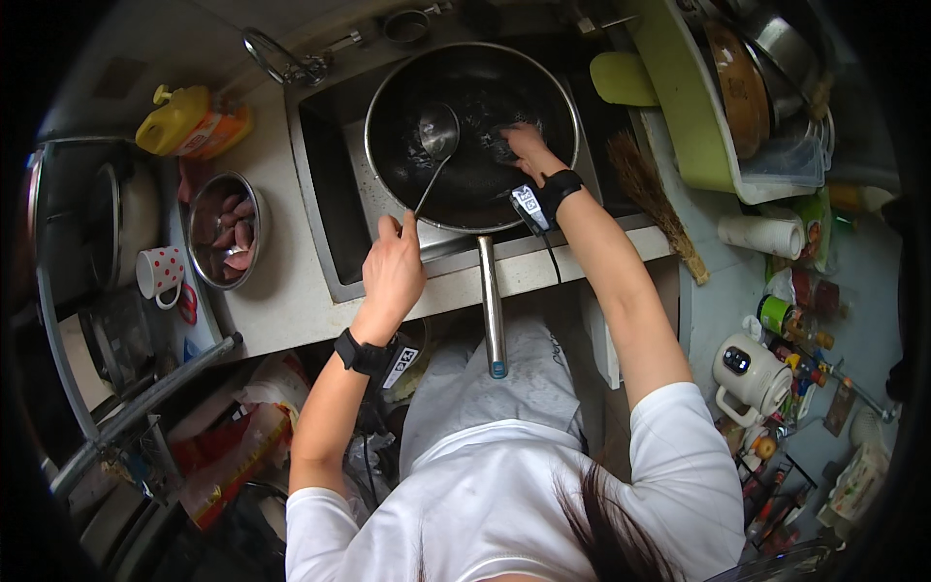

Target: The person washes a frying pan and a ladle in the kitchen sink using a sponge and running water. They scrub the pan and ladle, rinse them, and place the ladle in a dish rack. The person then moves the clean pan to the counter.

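A large dark wok (473, 196) with a long metal handle rests over the sink (320, 218), its handle pointing towards me. Water lies in it. My left hand (394, 273) grips the handle of a metal ladle (438, 132), whose bowl is inside the wok. Inside the wok's right half is my right hand (529, 149), its fingers at the water; whether they hold anything cannot be told.
On the left counter are a steel bowl (256, 211) of reddish pieces, a yellow jug (193, 124) and a dotted mug (160, 270). A faucet (291, 67) stands behind. Right are a straw brush (654, 200), a green dish container (694, 109) and an electric kettle (753, 375).
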Demonstrator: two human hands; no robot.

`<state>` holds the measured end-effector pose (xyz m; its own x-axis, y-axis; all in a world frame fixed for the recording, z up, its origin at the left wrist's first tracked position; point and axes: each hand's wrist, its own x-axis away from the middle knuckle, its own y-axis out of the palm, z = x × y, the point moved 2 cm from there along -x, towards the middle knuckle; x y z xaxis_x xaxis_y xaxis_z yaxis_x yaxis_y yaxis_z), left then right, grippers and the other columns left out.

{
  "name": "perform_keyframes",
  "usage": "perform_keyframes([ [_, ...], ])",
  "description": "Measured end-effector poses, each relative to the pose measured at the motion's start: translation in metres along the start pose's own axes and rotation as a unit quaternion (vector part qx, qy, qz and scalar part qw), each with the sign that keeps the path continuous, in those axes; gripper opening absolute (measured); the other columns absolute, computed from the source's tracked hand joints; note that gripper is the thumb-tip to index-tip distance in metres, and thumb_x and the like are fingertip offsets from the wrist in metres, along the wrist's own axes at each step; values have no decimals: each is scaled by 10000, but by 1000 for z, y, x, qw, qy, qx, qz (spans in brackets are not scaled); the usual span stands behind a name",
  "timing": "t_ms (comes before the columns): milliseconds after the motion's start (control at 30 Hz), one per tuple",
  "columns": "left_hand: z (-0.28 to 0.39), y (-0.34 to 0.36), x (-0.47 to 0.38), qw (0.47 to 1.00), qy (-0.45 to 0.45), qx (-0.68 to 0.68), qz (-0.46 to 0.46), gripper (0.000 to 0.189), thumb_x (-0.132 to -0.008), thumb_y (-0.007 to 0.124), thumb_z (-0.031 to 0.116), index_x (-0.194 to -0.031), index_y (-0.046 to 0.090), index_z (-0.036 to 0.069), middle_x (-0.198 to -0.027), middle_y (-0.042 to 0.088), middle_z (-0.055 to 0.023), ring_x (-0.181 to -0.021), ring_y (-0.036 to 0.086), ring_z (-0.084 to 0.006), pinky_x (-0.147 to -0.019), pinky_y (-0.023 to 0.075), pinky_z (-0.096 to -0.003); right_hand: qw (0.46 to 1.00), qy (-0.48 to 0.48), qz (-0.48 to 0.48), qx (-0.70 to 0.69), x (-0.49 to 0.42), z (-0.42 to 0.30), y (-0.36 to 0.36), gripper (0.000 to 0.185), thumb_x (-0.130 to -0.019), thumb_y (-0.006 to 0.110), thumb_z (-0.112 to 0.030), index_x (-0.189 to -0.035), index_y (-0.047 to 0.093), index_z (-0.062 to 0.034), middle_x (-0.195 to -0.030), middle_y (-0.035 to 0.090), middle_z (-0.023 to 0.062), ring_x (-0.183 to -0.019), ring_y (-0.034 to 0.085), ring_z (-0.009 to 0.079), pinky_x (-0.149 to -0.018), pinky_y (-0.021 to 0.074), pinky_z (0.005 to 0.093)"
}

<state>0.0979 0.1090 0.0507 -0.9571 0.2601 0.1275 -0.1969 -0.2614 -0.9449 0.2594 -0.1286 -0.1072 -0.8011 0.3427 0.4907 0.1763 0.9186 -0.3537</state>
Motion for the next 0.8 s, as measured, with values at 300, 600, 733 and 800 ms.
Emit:
perform_keyframes([
  [300, -16, -1, -15, 615, -307, 693, -219, 477, -902, 526, 76, -1325, 344, -51, -918, 527, -112, -652, 527, -138, -491, 472, -254, 975, -149, 55, 157, 8, -35, -44, 359, -812, 533, -182, -1126, 604, -25, -1103, 615, 220, -1055, 565, 388, -903, 456, 437],
  [600, -2, -21, -8, 698, -323, 629, -112, 604, -887, 491, 35, -1418, 207, 2, -936, 522, -95, -638, 501, -121, -480, 457, -251, 937, -213, 145, 237, -1, -18, -31, 292, -834, 503, -137, -1090, 587, -24, -1054, 604, 236, -948, 575, 438, -835, 471, 474],
  [733, 10, -21, -4, 720, -324, 605, -103, 660, -872, 496, 13, -1443, 164, 26, -941, 495, -71, -651, 474, -123, -478, 414, -254, 992, -102, 13, 69, 9, -5, -2, 261, -837, 558, -119, -1073, 568, -10, -984, 626, 188, -866, 617, 362, -748, 516, 427],
  [800, 15, -19, -1, 701, -324, 626, -110, 661, -879, 500, 11, -1446, 163, 41, -915, 479, -57, -650, 461, -118, -471, 397, -245, 956, 56, -172, -232, 19, -7, 25, 252, -848, 587, -125, -1072, 565, -12, -995, 621, 138, -856, 619, 302, -687, 527, 387],
])
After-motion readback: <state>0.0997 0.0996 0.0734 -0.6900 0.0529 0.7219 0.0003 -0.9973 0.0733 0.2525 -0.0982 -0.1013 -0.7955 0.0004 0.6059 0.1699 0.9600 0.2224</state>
